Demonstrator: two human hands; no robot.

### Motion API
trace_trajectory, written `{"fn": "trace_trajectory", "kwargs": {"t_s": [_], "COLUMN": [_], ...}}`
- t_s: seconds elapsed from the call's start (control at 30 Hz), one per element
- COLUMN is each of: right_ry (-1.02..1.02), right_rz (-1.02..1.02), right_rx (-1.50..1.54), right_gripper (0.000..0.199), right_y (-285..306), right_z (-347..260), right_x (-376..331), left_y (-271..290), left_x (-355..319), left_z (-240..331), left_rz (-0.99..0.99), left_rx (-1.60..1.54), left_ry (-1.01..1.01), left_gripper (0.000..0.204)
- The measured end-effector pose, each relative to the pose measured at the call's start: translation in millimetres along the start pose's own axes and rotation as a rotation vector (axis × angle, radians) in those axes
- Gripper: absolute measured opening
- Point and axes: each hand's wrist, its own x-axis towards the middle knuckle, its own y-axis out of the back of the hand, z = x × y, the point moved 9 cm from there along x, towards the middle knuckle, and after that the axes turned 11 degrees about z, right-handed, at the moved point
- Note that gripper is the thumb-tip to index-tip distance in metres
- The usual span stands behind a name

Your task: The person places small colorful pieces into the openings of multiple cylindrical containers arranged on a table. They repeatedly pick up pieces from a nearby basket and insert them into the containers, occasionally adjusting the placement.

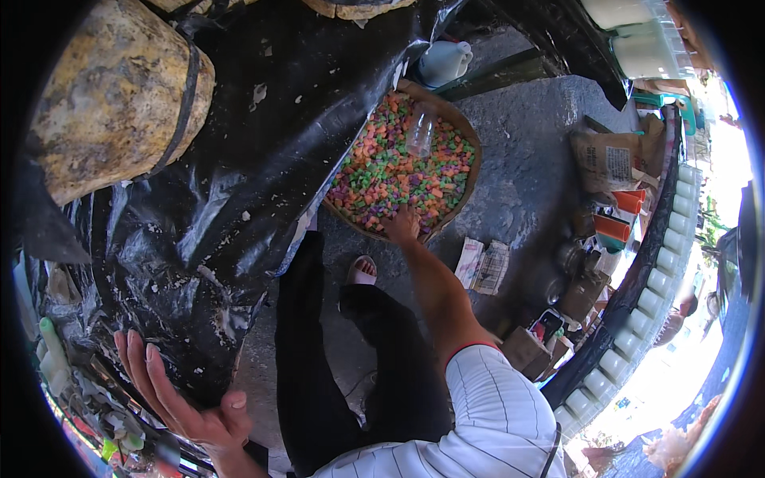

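Note:
A wide round tray with a tan rim (476, 163) is filled with small orange, green and purple pieces (381, 159). My right hand (402, 225) reaches over its near edge, fingers down against the pieces. The fingertips are hidden, so whether they grip any is unclear. A clear plastic cup or jar (421, 131) lies on top of the pieces toward the far side. My left hand (187, 402) is raised at the lower left, fingers stretched out and thumb apart, holding nothing. It is near a table covered with black plastic sheeting (263, 159), which partly overlaps the tray's left side.
A large, stained, rounded block (119, 95) with a dark strap stands on the sheeting. Behind the tray is a whitish jug (445, 64). Folded papers (482, 267) lie on the grey floor. Along the right are a brown sack (610, 159), orange cups (613, 227) and a row of white containers (637, 323).

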Motion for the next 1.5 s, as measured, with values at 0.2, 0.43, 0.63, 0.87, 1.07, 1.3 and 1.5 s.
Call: {"fn": "trace_trajectory", "kwargs": {"t_s": [0.2,0.43,0.63,0.87,1.07,1.3,1.5], "right_ry": [0.066,-0.63,-0.814,-0.707,-0.729,-0.768,-0.737], "right_rz": [-0.211,-0.61,-0.683,-0.682,-0.69,-0.618,-0.532], "right_rx": [0.149,1.189,1.572,1.713,1.621,1.672,1.812], "right_gripper": [0.059,0.026,0.026,0.025,0.022,0.021,0.019], "right_y": [-39,-27,21,22,26,41,33], "right_z": [30,69,55,52,50,53,76], "right_x": [31,32,11,8,8,10,9], "left_y": [0,-3,-3,-3,-2,-2,-2], "left_x": [0,-1,0,-2,-1,0,0], "left_z": [0,-1,-2,-5,-4,-3,0], "left_rz": [0.002,-0.027,-0.035,0.067,0.043,0.04,0.039], "left_rx": [0.03,0.025,0.022,-0.075,-0.059,-0.035,-0.05], "left_ry": [-0.015,-0.007,0.01,0.045,0.021,0.012,0.019], "left_gripper": [0.091,0.091,0.092,0.091,0.089,0.086,0.086]}}
